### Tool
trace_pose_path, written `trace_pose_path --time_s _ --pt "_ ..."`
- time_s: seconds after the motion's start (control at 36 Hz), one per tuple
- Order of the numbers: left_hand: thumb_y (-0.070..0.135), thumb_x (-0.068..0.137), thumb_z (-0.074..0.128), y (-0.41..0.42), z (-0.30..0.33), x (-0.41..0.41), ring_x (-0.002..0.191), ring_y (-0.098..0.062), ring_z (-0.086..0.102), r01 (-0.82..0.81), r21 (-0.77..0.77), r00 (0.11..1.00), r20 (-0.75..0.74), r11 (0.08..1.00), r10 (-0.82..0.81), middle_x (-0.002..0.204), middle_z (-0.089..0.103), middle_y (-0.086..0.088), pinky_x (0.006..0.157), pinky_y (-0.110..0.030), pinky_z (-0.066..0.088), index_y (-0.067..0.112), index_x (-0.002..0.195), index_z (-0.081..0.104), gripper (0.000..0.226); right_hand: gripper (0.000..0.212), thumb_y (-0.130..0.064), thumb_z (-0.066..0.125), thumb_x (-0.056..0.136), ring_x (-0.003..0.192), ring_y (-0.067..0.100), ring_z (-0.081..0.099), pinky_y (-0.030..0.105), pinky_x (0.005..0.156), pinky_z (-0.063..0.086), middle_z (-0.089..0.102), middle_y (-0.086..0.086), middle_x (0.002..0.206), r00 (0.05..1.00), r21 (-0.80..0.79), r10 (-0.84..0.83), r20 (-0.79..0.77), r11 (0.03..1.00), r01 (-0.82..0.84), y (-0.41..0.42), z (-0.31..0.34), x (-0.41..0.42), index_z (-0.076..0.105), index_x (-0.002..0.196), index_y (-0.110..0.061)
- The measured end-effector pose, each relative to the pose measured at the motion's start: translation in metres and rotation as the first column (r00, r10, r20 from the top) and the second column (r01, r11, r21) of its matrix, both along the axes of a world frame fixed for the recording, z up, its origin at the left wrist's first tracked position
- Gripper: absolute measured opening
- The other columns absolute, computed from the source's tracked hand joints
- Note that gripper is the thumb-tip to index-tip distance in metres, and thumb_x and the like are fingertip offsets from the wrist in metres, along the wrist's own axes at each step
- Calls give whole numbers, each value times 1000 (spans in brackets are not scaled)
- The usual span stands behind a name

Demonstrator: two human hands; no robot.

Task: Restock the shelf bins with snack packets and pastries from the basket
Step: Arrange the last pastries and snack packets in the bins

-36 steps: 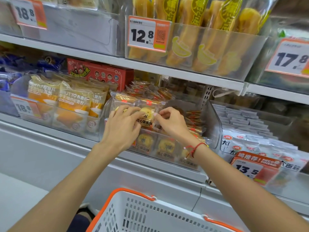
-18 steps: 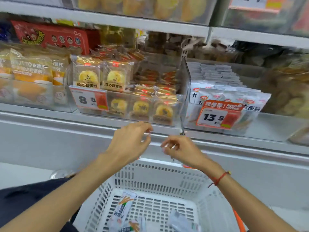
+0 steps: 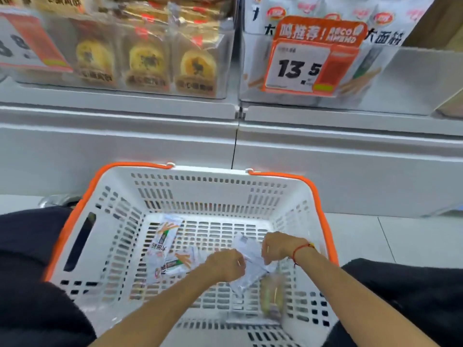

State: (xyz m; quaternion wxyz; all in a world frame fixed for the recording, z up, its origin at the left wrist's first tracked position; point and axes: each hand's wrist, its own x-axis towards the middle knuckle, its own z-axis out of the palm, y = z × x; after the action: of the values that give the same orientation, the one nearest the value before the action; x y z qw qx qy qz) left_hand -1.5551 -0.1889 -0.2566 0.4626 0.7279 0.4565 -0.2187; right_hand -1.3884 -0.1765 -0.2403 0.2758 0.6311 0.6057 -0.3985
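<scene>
A white basket (image 3: 213, 194) with an orange rim sits low in front of me, and both my hands are down inside it. My left hand (image 3: 226, 265) and my right hand (image 3: 280, 246) close on a white snack packet (image 3: 253, 274) from either side, fingers curled onto it. Under my right wrist lies a yellowish pastry packet (image 3: 271, 296), blurred. Two more white snack packets (image 3: 164, 236) (image 3: 172, 267) lie on the basket floor to the left. Above, the pastry bin (image 3: 150, 58) and the white-packet bin (image 3: 390, 71) stand on the shelf.
An orange 13.5 price tag (image 3: 300, 63) hangs on the right bin and another tag (image 3: 27, 43) on the left one. A white shelf front (image 3: 125, 146) runs between bins and basket. Dark clothing (image 3: 30, 271) flanks the basket on both sides.
Both hands left the pastry bin, dropped past the shelf edge and went down into the basket, where they now hold a white packet. The view tilted downward with them.
</scene>
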Motion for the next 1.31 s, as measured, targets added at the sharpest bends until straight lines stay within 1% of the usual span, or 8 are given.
trace_pose_path --time_s 0.33,0.5,0.58,0.69,0.92,1.08,1.17,1.31 --pt "18 86 64 -64 -48 47 60 -3 40 -332 -506 913 39 796 406 73 45 4 62 -15 41 23 75 45 22 26 -21 66 87 96 27 63 36 79 50 62 11 111 941 -103 291 174 955 -277 -33 -26 -6 59 108 -8" --pt "39 74 75 -65 -42 57 97 -9 54 -362 -418 900 78 834 429 107 62 0 84 -24 46 16 115 51 53 30 9 55 78 45 12 44 23 46 37 49 6 60 994 -179 71 78 982 -57 -13 -13 -5 43 59 -11" --pt "33 82 73 -44 -34 50 89 -10 52 -350 -317 909 112 882 401 92 54 5 77 -21 46 16 102 50 35 2 1 63 81 52 12 48 17 50 39 57 8 73 1000 -229 23 11 973 -20 8 13 -1 65 81 2" --pt "36 83 74 2 1 23 88 -15 54 -262 -341 931 157 903 329 98 56 -2 80 -24 48 15 93 57 28 28 -8 61 86 79 25 69 12 55 42 70 17 89 978 -206 -129 -167 974 93 32 53 5 63 110 7" --pt "48 76 68 85 112 -65 116 -21 60 -244 -437 860 316 866 402 125 61 -5 103 -30 47 18 125 48 61 15 -29 60 94 86 12 61 22 75 49 67 5 102 668 46 -348 -658 866 497 59 116 -26 65 100 -16" --pt "97 39 54 104 175 -113 138 -26 37 -315 -98 812 487 944 322 151 39 -9 115 -39 30 15 145 38 135 47 -54 47 93 112 23 60 34 100 47 65 1 125 460 -94 -361 -812 857 506 62 178 -64 61 127 -25" --pt "98 38 51 113 202 -134 126 -36 49 -399 24 782 531 917 326 137 51 -21 107 -45 40 4 140 43 139 50 -58 39 91 106 16 61 35 98 47 67 -2 121 357 -153 -343 -869 872 464 59 215 -82 62 126 -29" --pt "99 33 52 126 247 -161 71 -2 50 -440 106 744 600 892 295 83 48 11 81 -38 52 4 123 52 130 57 -53 47 88 122 24 57 42 103 46 61 5 131 272 -186 -299 -914 908 374 58 257 -102 52 136 -23"
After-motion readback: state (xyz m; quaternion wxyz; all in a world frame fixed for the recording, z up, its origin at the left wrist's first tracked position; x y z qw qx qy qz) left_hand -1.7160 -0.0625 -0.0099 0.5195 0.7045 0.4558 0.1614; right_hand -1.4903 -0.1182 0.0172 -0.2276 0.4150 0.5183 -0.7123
